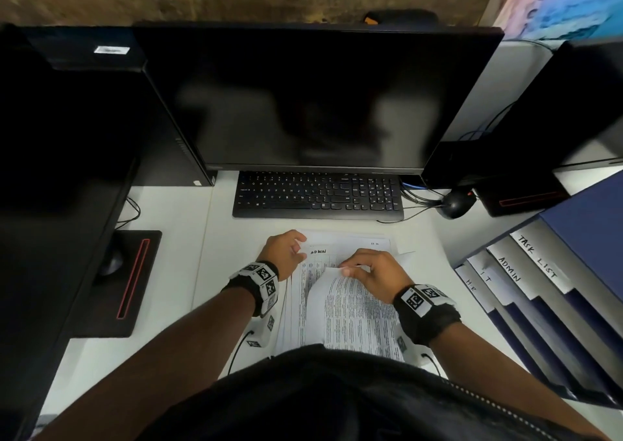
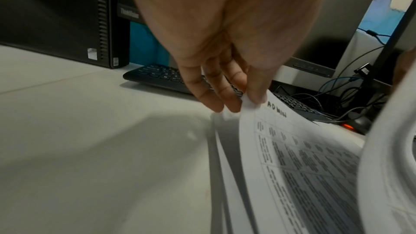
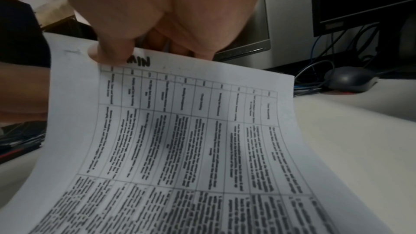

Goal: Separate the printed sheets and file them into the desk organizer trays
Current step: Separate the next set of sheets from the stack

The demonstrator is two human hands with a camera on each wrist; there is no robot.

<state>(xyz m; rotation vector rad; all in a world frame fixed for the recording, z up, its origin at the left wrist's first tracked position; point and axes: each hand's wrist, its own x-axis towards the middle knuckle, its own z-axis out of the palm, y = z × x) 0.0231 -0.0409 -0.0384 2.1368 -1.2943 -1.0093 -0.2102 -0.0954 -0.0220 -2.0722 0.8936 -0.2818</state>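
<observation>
On the bench point(image 1: 175, 272), near of the keyboard point(image 1: 317, 194), lies the stack point(image 1: 293, 319) of sheets. The right hand point(image 1: 374, 272) pinches the far edge of the top sheet point(image 3: 180, 131), headed ADMIN, curling it up; the left hand point(image 1: 283, 250) pinches the next sheet's far-left corner point(image 2: 249, 102). Best practice: peel slowly, confirm one sheet only, then file it in the ADMIN tray point(image 1: 515, 282) at right.

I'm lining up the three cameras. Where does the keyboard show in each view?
Head: keyboard at centre, under the monitor, beyond the sheets.
Left wrist: keyboard mid-frame, behind the left hand.
Right wrist: not in it.
Shared landmark: the handwritten ADMIN heading on a sheet, partly covered by the thumb in the right wrist view.
</observation>
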